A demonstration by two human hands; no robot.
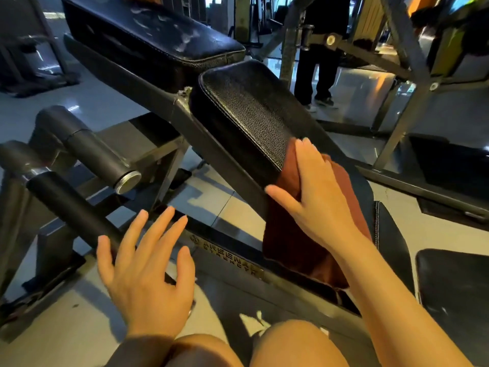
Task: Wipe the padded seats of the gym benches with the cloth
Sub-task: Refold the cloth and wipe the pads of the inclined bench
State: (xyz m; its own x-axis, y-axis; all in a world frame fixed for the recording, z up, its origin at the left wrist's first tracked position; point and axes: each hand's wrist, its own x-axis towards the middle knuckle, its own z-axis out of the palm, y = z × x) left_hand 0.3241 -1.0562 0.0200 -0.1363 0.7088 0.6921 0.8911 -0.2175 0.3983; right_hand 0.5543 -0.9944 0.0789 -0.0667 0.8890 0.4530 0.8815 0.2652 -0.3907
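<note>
Cloth (291, 247) is hanging over the seat's (251, 115) near edge, the right hand (317, 200) pressing it flat-fingered, the left hand (143, 271) hovering open; unpinched, its dangling weight could be pulling it off.

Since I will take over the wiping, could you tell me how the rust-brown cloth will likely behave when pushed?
Probably floppy: the rust-brown cloth drapes over the black textured padded seat's edge and hangs in folds. It may bunch on the grainy surface unless the right hand presses it flat.
</note>
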